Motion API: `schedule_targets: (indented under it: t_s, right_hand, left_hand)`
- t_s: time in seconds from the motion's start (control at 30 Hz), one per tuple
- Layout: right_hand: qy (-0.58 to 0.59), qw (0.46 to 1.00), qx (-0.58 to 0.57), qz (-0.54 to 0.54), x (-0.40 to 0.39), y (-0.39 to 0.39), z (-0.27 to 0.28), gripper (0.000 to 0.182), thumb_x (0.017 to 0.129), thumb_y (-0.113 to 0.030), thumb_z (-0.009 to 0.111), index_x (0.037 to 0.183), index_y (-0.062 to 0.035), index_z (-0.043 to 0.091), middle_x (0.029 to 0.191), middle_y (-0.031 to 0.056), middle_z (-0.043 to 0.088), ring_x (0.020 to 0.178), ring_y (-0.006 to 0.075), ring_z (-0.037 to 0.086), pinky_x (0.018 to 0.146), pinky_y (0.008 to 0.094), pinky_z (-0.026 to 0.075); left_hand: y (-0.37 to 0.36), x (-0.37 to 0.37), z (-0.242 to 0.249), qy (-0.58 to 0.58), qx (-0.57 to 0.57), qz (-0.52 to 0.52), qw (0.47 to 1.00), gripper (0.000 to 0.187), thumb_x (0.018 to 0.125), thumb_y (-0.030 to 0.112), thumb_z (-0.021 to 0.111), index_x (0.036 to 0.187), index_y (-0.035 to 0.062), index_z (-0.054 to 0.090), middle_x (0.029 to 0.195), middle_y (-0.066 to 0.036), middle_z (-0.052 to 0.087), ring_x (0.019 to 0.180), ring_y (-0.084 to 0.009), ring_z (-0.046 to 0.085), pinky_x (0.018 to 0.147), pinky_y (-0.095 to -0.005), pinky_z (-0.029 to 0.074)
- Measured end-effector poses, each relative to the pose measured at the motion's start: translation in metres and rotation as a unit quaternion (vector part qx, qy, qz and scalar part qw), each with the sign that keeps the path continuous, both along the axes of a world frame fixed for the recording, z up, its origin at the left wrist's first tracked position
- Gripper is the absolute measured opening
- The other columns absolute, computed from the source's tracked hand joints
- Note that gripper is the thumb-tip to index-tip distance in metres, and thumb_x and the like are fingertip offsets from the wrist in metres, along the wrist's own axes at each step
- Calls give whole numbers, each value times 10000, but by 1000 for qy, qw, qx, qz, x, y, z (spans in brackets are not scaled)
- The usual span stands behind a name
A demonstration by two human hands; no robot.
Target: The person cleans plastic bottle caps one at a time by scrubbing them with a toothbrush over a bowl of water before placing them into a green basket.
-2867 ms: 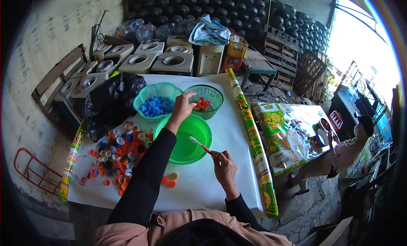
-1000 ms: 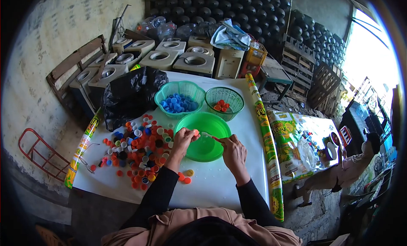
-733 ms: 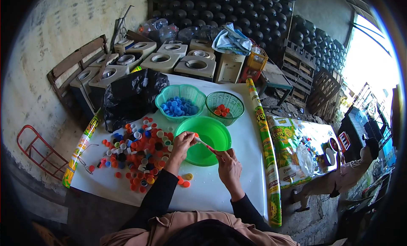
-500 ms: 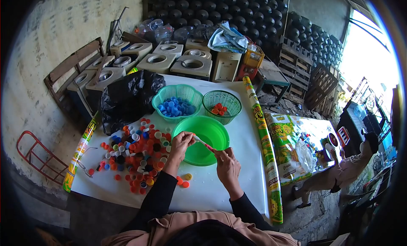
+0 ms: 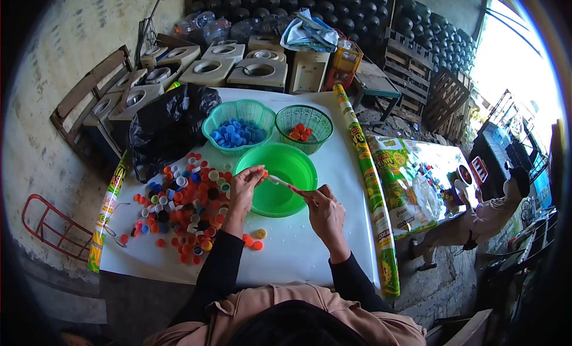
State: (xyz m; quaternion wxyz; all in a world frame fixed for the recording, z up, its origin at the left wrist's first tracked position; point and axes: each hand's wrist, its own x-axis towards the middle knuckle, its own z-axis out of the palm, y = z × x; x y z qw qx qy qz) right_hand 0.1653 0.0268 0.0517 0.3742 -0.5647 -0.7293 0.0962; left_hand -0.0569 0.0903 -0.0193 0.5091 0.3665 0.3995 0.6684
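Note:
Over the left part of a green basin [image 5: 280,206], my left hand [image 5: 242,191] pinches a small orange-red cap [image 5: 265,174]. My right hand [image 5: 326,213] is closed around the red handle of a toothbrush [image 5: 296,191], whose white head lies close to the cap. Many mixed caps, mostly orange and red [image 5: 193,212], are spread on the white table to the left. Behind the basin are a teal basket [image 5: 210,130] with blue caps [image 5: 238,133] and a darker green basket [image 5: 325,126] with orange-red caps [image 5: 301,132].
A black plastic bag [image 5: 167,128] lies at the table's back left. Rolled colourful wrapping [image 5: 370,185] edges the right side, with another roll [image 5: 107,218] at left. Eyeglasses [image 5: 113,222] rest near the left edge. At right, a person [image 5: 476,221] works by a second table [image 5: 399,218].
My hands have moved slightly apart, and the toothbrush head has come away from my left fingers. The orange-red cap now shows there. The whole view has shifted a little.

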Motion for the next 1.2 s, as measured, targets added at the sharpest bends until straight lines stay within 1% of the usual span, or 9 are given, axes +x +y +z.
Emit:
schedule_targets:
  t_s: [0.07, 0.27, 0.43, 0.53, 0.63, 0.73, 0.87, 0.97, 1.2]
  right_hand:
    - [-1, 1000, -1, -29, -1, 0, 3, 129, 904, -193, 713, 1014, -182, 778, 852, 36, 624, 710, 241, 653, 610, 376, 482]
    - [7, 1000, 15, 12, -6, -1, -9, 142, 901, -196, 712, 1028, -187, 777, 877, 37, 628, 721, 254, 657, 616, 384, 485]
    - [-12, 1000, 8, 2, -3, 6, -1, 135, 903, -197, 707, 1012, -197, 785, 900, 42, 638, 724, 274, 658, 619, 399, 485]
    - [-55, 998, 43, 2, -5, 19, -5, 143, 914, -158, 672, 989, -193, 789, 951, 56, 654, 721, 292, 671, 606, 409, 505]
    - [-106, 989, 101, -8, -4, 35, -24, 160, 913, -145, 662, 986, -193, 796, 894, 66, 639, 683, 289, 657, 589, 411, 493]
    - [-152, 986, 58, 32, -3, 35, -28, 155, 871, -137, 700, 987, -181, 791, 866, 45, 631, 712, 276, 661, 605, 399, 487]
    - [-71, 997, 31, -6, -4, 15, 2, 145, 879, -142, 701, 988, -183, 789, 864, 42, 628, 700, 268, 654, 603, 391, 484]
    - [-25, 999, 40, -3, -4, 6, 5, 138, 886, -154, 708, 996, -181, 786, 872, 37, 634, 696, 265, 650, 606, 386, 483]
    - [14, 999, 20, 26, -3, 4, -7, 148, 894, -178, 716, 1022, -201, 785, 884, 29, 640, 724, 256, 660, 616, 384, 488]
  left_hand:
    - [-1, 2, 4, 3, -12, 1, 1000, 211, 979, 93, 655, 1157, -5, 712, 1005, -70, 716, 857, -118, 682, 780, -242, 575]
    - [-9, 4, 13, 24, -43, -47, 998, 224, 990, 121, 646, 1182, 26, 714, 968, -57, 712, 788, -108, 663, 726, -226, 570]
    - [-5, 7, 6, 101, -12, 23, 995, 222, 1007, 140, 627, 1158, -2, 704, 950, -54, 707, 795, -107, 668, 722, -228, 554]
    - [-2, 8, 4, 137, -29, 18, 990, 239, 1024, 175, 603, 1142, -12, 694, 966, -48, 694, 838, -112, 668, 744, -229, 554]
    - [-2, 6, 3, 139, -40, 12, 989, 251, 1034, 185, 587, 1132, -24, 684, 960, -50, 683, 866, -119, 668, 763, -233, 556]
    - [2, 4, -2, 104, -44, 9, 994, 248, 1037, 174, 579, 1138, -33, 671, 940, -55, 677, 870, -121, 669, 774, -237, 557]
    - [6, 5, -9, 46, -25, 20, 998, 211, 1023, 152, 601, 1099, -29, 679, 889, -50, 683, 794, -117, 671, 730, -229, 566]
    - [1, 3, 4, 99, -58, -35, 993, 231, 1034, 188, 587, 1112, -11, 672, 884, -38, 658, 836, -108, 664, 769, -231, 558]
    - [2, 2, 2, 113, -82, -19, 990, 224, 1004, 202, 642, 1070, -6, 692, 861, -31, 671, 737, -97, 646, 705, -221, 535]
